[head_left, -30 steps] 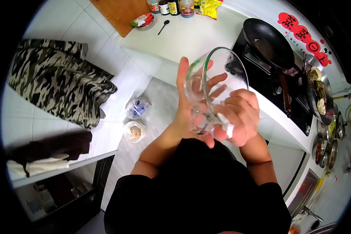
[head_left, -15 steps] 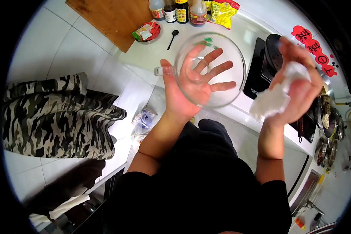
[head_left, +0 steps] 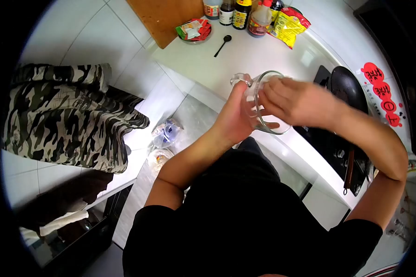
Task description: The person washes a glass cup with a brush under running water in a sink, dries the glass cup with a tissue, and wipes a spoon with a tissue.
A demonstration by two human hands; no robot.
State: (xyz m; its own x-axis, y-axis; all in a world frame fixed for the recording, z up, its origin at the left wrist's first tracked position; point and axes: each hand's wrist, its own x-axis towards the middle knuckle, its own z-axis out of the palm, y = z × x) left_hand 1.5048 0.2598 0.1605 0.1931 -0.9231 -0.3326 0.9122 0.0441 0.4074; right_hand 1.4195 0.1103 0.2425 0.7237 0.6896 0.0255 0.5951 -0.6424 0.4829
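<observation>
A clear glass bowl (head_left: 251,107) with a side handle (head_left: 239,80) is held up in front of me, tilted so its rim faces right. My left hand (head_left: 238,113) grips it from the left and beneath, thumb by the handle and fingers behind the glass. My right hand (head_left: 293,102) reaches into the bowl's mouth with curled fingers, slightly blurred. The white paper towel seen in that hand earlier is now mostly hidden by the fingers and the glass.
Seasoning bottles (head_left: 240,15), a yellow-red packet (head_left: 289,27), a dish of sachets (head_left: 193,30) and a black spoon (head_left: 223,45) are on the counter (head_left: 194,60). A black pan (head_left: 349,87) sits on the stove at right. Camouflage fabric (head_left: 69,120) hangs at left.
The bowl has tipped from facing me to facing right. My right hand has moved left, from beside the bowl into its mouth, carrying the paper towel. The view has shifted slightly.
</observation>
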